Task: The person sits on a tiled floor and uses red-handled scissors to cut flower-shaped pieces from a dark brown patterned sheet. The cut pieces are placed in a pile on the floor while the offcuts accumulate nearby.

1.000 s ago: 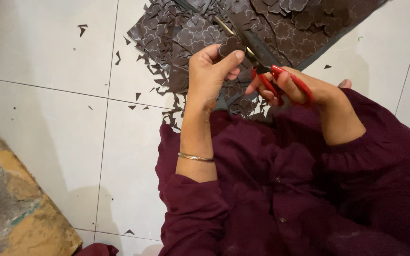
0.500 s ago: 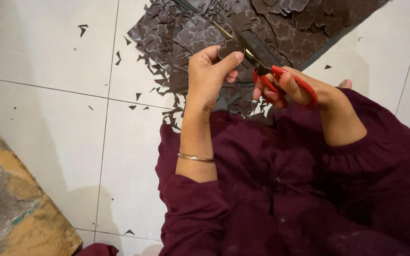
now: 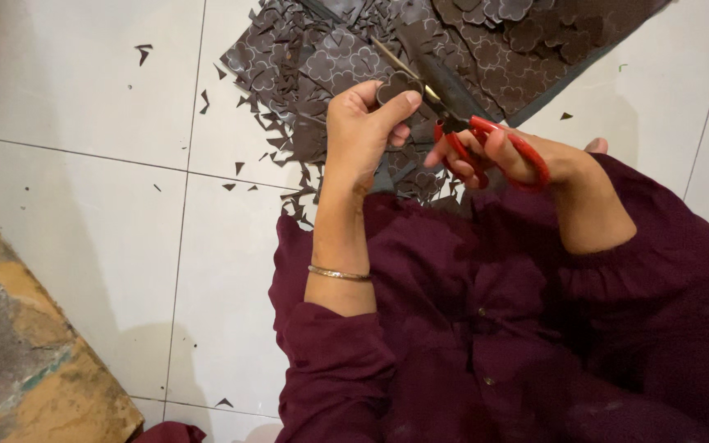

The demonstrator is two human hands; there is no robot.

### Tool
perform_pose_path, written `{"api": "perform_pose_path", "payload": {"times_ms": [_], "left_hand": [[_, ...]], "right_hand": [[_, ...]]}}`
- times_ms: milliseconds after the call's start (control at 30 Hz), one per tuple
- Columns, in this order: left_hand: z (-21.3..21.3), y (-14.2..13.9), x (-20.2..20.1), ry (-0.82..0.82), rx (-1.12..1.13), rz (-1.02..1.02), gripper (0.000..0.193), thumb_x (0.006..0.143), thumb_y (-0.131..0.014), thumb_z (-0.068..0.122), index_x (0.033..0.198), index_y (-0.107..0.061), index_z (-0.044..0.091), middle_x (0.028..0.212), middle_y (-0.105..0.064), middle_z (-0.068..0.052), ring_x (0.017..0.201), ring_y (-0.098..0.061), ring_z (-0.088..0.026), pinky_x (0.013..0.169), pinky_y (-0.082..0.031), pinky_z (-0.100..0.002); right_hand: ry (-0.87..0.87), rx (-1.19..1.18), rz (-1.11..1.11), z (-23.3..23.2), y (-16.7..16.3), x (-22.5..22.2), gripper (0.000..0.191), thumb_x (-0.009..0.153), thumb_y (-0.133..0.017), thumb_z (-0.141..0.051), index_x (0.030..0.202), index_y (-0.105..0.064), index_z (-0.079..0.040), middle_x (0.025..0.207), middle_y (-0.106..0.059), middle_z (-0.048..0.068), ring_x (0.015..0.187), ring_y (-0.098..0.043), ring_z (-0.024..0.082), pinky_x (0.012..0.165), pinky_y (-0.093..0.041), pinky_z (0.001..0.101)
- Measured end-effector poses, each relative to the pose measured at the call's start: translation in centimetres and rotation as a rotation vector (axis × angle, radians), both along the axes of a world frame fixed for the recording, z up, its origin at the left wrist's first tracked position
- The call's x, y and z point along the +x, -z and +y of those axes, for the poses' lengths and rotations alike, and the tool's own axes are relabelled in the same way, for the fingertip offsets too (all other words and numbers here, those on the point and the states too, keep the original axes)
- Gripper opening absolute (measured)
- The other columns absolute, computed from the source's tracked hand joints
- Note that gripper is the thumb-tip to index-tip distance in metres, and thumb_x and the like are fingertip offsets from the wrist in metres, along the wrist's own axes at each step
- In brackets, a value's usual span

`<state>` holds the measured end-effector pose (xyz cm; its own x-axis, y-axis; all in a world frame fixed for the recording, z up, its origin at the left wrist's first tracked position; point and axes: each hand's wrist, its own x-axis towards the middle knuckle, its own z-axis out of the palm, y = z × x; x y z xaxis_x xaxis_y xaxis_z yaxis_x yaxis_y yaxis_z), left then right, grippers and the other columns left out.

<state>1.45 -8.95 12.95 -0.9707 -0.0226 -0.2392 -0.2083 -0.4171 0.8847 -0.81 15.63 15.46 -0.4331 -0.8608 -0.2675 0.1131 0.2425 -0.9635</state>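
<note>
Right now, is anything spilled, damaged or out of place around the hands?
Small dark offcuts lie scattered across the white floor tiles left of the patterned sheet. Otherwise nothing stands out: the left hand pinches a cut piece, and the right hand holds red-handled scissors.

**White tile floor, littered with dark offcuts**

Down on the white tiled floor (image 3: 100, 246), grey grout lines cross between the tiles. A dark brown patterned sheet (image 3: 486, 41) lies spread across the top, flower outlines over its surface. Small dark scraps (image 3: 240, 168) are scattered just beside its near edge, a few further left. At lower left a worn brownish slab (image 3: 18, 361) rests on the tiles
</note>
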Motion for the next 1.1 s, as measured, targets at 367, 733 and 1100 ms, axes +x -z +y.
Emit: {"api": "perform_pose_path", "payload": {"times_ms": [367,733,1100], "left_hand": [[0.9,1.9,-0.7,0.016,0.134,-0.071,0.016,0.094,-0.069,0.02,0.099,-0.073,0.006,0.078,-0.069,0.003,0.063,-0.058,-0.006,0.058,-0.047,-0.02],[2.8,3.2,-0.6,0.082,0.17,-0.026,0.015,0.093,-0.068,0.011,0.103,-0.073,0.001,0.084,-0.07,-0.001,0.07,-0.06,-0.008,0.064,-0.051,-0.024],[2.4,1.5,-0.7,-0.145,0.319,-0.013,0.015,0.09,-0.074,0.0,0.103,-0.067,-0.002,0.09,-0.073,-0.01,0.075,-0.071,-0.014,0.066,-0.06,-0.025]], "right_hand": [[0.364,-0.014,0.17,-1.6,0.5,0.3,0.069,0.104,-0.046,-0.063,0.126,-0.062,0.001,0.086,-0.058,-0.001,0.078,-0.056,0.008,0.071,-0.048,0.0242],[0.766,0.034,0.103,-3.7,0.3,0.6,0.017,0.096,-0.069,-0.017,0.095,-0.061,-0.002,0.071,-0.06,0.002,0.06,-0.057,0.01,0.055,-0.046,0.0267],[0.504,0.001,0.11,-3.1,1.6,0.2,0.049,0.107,-0.052,-0.039,0.131,-0.057,0.003,0.105,-0.064,0.003,0.095,-0.06,0.011,0.084,-0.051,0.0285]]}}
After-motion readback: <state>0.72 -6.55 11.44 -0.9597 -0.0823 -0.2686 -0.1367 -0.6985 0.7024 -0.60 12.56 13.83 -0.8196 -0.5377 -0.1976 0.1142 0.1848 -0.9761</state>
